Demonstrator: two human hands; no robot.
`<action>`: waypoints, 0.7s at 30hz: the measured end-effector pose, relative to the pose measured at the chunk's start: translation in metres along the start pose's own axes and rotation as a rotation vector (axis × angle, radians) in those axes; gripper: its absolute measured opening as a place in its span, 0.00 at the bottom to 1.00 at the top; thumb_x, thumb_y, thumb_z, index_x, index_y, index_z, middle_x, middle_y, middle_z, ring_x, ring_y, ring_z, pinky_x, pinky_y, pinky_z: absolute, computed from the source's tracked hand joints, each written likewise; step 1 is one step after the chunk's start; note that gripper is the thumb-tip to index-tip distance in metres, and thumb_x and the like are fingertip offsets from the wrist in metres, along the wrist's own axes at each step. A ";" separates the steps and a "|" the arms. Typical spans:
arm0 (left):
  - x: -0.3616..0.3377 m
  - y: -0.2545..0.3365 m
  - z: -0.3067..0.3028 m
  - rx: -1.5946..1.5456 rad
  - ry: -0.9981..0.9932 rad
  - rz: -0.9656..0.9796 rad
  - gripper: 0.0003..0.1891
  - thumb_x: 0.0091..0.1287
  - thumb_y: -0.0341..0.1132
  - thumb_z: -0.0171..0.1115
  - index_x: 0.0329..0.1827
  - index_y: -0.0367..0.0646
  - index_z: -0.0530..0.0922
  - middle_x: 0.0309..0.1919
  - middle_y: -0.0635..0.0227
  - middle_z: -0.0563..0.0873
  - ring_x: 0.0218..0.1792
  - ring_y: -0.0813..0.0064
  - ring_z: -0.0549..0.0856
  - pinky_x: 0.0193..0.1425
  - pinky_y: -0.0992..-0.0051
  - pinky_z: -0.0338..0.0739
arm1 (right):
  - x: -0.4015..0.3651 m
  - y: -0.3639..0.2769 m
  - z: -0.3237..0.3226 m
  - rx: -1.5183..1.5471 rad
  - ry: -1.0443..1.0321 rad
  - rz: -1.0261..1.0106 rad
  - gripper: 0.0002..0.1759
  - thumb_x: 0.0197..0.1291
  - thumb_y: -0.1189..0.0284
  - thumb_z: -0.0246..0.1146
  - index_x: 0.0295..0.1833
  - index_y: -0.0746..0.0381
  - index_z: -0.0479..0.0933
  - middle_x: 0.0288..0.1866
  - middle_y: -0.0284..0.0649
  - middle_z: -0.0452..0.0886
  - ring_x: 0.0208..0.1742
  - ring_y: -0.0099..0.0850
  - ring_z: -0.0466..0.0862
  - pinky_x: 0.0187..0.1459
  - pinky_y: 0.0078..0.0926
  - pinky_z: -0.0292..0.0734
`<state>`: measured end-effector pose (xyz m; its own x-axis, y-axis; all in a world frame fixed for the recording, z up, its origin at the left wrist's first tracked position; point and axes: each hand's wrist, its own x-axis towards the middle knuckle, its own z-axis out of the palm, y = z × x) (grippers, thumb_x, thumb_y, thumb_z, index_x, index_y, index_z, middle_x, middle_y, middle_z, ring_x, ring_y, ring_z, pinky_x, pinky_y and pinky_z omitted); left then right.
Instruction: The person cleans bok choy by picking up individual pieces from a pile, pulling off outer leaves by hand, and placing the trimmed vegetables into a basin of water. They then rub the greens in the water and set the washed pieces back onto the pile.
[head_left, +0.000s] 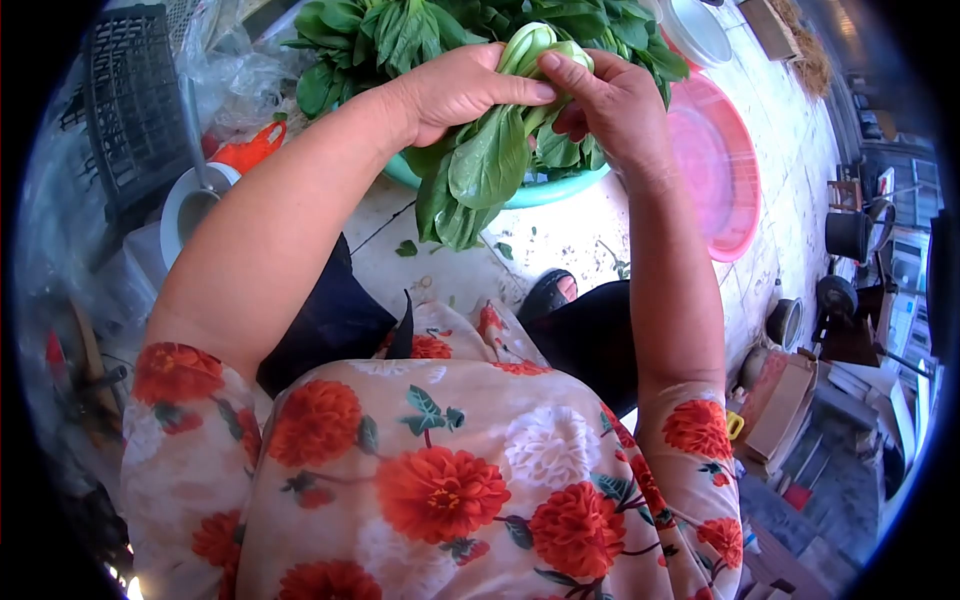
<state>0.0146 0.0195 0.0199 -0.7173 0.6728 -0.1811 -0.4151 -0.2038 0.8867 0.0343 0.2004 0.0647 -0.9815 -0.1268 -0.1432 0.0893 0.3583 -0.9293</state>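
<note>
Between my two hands is a bunch of bok choy (490,160), its pale stem ends up and its dark green leaves hanging down towards me. My left hand (455,90) is closed round the stems from the left, thumb laid across them. From the right, my right hand (605,100) pinches the stems near their base, thumb on top. Behind and under the hands, more leafy greens (400,35) are heaped over a green basin (560,190), whose near rim shows below the held leaves.
A pink basin (715,165) stands on the pale tiled floor to the right. A white basin (695,30) is farther back. On the left are a dark plastic crate (135,100), a white bucket (185,215) and an orange bag (245,150). Leaf scraps (405,248) lie near my foot.
</note>
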 end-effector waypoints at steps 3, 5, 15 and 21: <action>-0.003 0.001 0.001 -0.003 -0.010 -0.038 0.20 0.66 0.37 0.64 0.59 0.43 0.72 0.43 0.66 0.82 0.36 0.73 0.86 0.39 0.72 0.85 | -0.001 0.005 -0.003 0.022 -0.041 -0.029 0.24 0.59 0.56 0.69 0.43 0.68 0.80 0.27 0.36 0.83 0.22 0.20 0.82 0.24 0.16 0.77; -0.005 0.003 0.002 -0.005 -0.020 -0.051 0.22 0.67 0.38 0.63 0.62 0.45 0.70 0.45 0.66 0.81 0.35 0.74 0.85 0.39 0.73 0.84 | -0.002 0.007 -0.005 0.035 -0.054 -0.041 0.23 0.60 0.57 0.68 0.44 0.68 0.80 0.28 0.36 0.84 0.23 0.20 0.82 0.25 0.16 0.78; -0.002 -0.001 -0.002 0.222 0.060 0.016 0.24 0.61 0.35 0.69 0.58 0.41 0.72 0.44 0.67 0.82 0.44 0.76 0.83 0.47 0.74 0.81 | -0.009 0.010 -0.007 -0.015 -0.183 0.005 0.17 0.61 0.67 0.61 0.50 0.68 0.76 0.35 0.38 0.84 0.26 0.22 0.84 0.24 0.15 0.76; -0.008 0.012 0.007 0.743 0.224 0.087 0.32 0.55 0.35 0.73 0.62 0.37 0.70 0.48 0.60 0.84 0.49 0.69 0.83 0.57 0.72 0.76 | -0.007 0.016 -0.004 -0.045 -0.237 0.090 0.18 0.58 0.72 0.59 0.53 0.67 0.74 0.34 0.39 0.84 0.26 0.24 0.85 0.25 0.17 0.77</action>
<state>0.0198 0.0166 0.0348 -0.8587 0.5006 -0.1097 0.0744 0.3335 0.9398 0.0420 0.2104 0.0523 -0.9025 -0.3037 -0.3052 0.1616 0.4181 -0.8939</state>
